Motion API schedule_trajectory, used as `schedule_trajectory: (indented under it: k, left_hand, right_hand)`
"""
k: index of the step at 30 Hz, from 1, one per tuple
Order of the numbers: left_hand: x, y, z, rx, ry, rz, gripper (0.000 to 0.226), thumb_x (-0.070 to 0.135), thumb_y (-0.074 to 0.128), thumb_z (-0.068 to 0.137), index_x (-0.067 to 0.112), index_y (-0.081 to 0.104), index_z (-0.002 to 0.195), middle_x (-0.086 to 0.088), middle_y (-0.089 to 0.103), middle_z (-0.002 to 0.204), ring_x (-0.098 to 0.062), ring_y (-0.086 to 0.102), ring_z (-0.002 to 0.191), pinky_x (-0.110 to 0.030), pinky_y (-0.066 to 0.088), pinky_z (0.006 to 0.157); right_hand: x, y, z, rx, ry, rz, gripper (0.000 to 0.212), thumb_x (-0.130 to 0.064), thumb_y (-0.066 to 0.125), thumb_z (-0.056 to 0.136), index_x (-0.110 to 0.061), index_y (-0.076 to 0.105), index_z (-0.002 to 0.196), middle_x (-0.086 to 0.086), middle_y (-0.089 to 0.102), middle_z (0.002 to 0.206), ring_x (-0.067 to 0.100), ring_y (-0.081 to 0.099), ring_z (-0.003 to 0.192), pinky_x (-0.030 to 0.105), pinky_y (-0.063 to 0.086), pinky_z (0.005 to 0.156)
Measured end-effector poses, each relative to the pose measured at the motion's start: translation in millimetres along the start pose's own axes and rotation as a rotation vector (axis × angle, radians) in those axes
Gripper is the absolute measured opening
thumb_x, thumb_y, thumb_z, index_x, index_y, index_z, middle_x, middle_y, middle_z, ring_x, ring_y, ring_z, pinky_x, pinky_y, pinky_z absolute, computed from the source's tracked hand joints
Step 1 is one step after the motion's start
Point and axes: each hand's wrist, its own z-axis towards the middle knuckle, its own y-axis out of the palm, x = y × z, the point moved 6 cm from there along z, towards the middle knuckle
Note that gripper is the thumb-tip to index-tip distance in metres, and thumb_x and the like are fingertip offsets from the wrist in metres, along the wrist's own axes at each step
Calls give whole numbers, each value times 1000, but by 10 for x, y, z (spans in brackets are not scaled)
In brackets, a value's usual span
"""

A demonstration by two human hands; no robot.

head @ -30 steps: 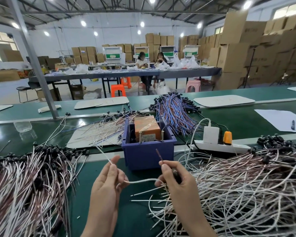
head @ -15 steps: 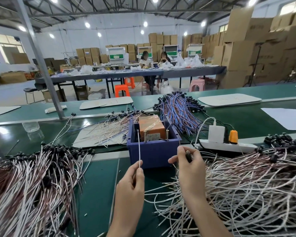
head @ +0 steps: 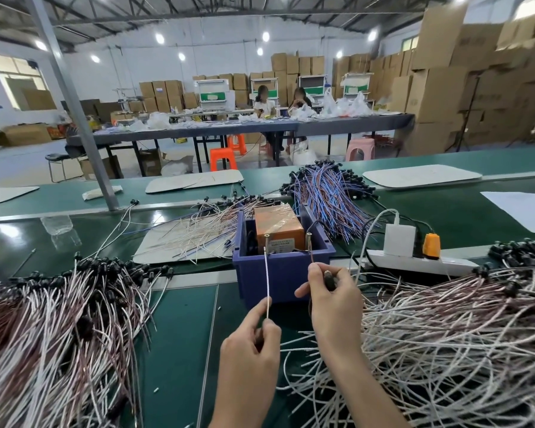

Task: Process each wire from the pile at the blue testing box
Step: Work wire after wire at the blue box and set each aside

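Note:
The blue testing box (head: 283, 274) stands in front of me with an orange unit (head: 277, 225) inside and two metal posts at its near rim. My left hand (head: 250, 350) pinches the white lead of a wire (head: 267, 282), whose tip touches the left post. My right hand (head: 332, 299) grips the same wire's black end and holds its brown lead up at the right post. A big pile of white and brown wires (head: 445, 344) lies to the right, under my right forearm.
Another heap of wires with black ends (head: 59, 319) covers the left. Loose wires lie on a white mat (head: 186, 239) behind the box, blue-purple wires (head: 328, 196) beyond. A white power strip (head: 414, 262) with a charger and orange plug sits right of the box.
Both hands rose from the belt to the box. The white lead swung upright onto the left post and the brown lead went up to the right post.

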Motion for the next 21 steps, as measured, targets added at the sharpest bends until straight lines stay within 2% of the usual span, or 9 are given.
schedule_trajectory:
  k: [8,11,15,19,21]
  left_hand:
    - [-33,38,28,-22,7,-21,39,15,53,100,31,58,135,11,35,49,-5,31,44,-13,28,45]
    - [-42,48,33,-29,17,-26,39,14,53,101,35,57,133,11,37,50,-4,32,45,-14,29,45]
    - [-36,63,47,-39,34,-45,40,15,52,101,47,55,123,11,40,52,-4,32,45,-14,29,45]
    - [-26,71,46,-58,45,-63,41,15,53,101,50,53,121,9,44,55,-4,34,46,-16,31,46]
    - [-21,71,45,-69,55,-61,40,15,52,101,49,52,123,10,44,55,-4,35,47,-16,32,47]
  right_hand:
    - [4,23,55,7,11,22,12,-37,57,102,-28,61,95,-11,74,68,3,57,50,30,46,60]
    - [-3,40,54,2,8,29,12,-38,57,101,-28,61,95,-10,74,68,3,60,53,33,48,63]
    - [-11,60,59,-1,3,35,11,-36,59,101,-27,61,95,-8,74,67,2,55,47,33,45,59]
    - [-5,45,64,1,9,44,11,-35,59,101,-26,63,95,-8,74,67,2,56,49,31,44,60]
    - [-9,41,65,-6,-9,1,17,-37,58,101,-24,66,93,-12,73,66,2,56,49,25,41,59]
